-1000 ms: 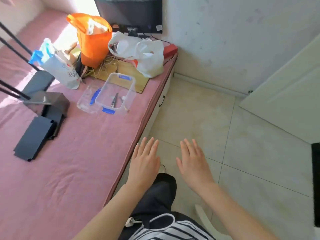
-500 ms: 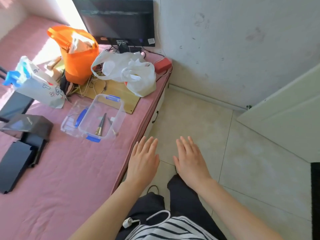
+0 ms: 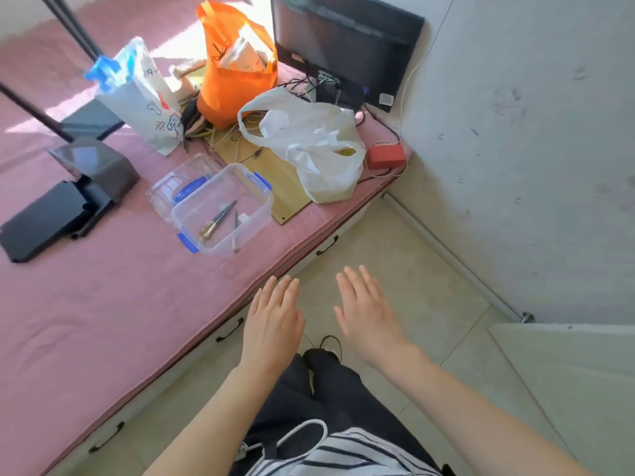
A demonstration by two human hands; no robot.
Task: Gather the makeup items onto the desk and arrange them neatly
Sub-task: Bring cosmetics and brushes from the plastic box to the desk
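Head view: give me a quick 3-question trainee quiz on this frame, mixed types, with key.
1. True or false: the left hand and the right hand are both open and hold nothing.
2. The makeup brushes lie: A) in the clear plastic container; B) in the left hand; C) in the right hand.
3. Fill in: the container's latches are coloured ____.
Key: 1 true; 2 A; 3 blue.
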